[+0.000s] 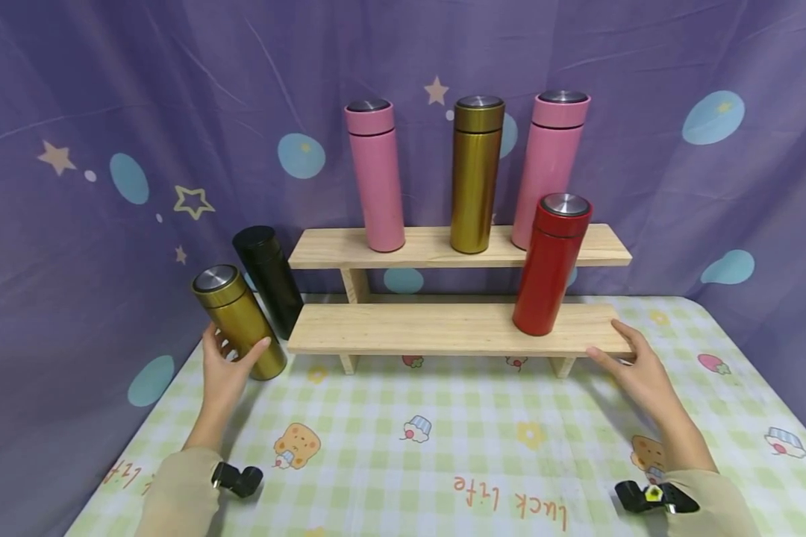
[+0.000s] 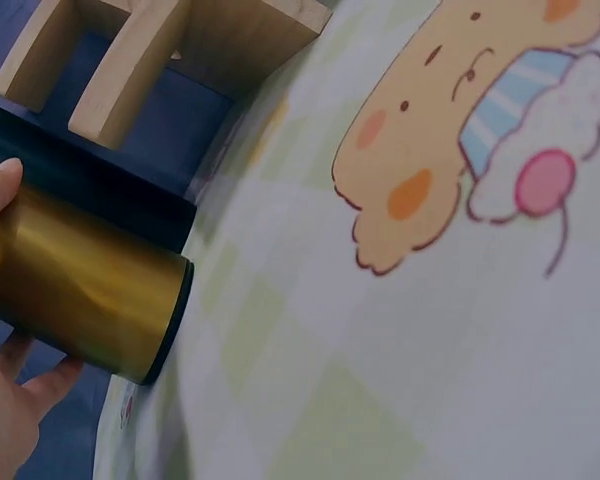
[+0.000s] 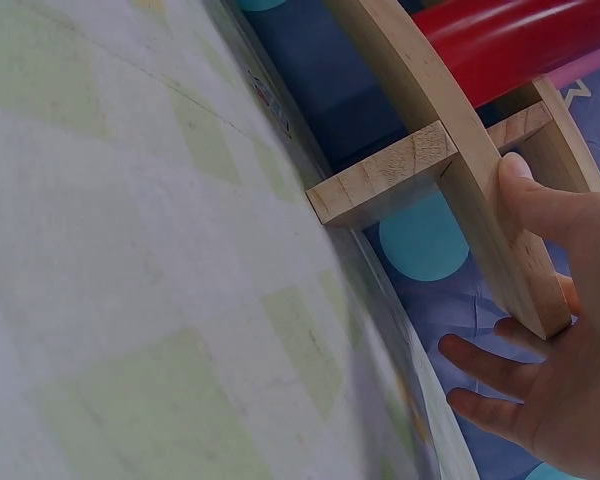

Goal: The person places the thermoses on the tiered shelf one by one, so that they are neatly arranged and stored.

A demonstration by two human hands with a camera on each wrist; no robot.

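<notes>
At the left, my left hand (image 1: pixel 225 373) grips a gold thermos bottle (image 1: pixel 242 321) around its lower half, thumb in front and fingers on the far side. The bottle stands on the cloth; in the left wrist view its base (image 2: pixel 165 320) shows near the table. My right hand (image 1: pixel 638 373) holds the right end of the lower board of a two-tier wooden shelf (image 1: pixel 410 328). Its thumb (image 3: pixel 520 175) lies on the board's front edge, other fingers around the end. A red thermos bottle (image 1: pixel 552 265) stands on that board, left of this hand.
A black thermos bottle (image 1: pixel 269 280) stands behind the gold one, close to the shelf's left end. On the upper board stand a pink bottle (image 1: pixel 376 179), another gold bottle (image 1: pixel 477 179) and a second pink bottle (image 1: pixel 554 156). A purple curtain (image 1: pixel 195 89) hangs behind the checked tablecloth (image 1: pixel 470 418).
</notes>
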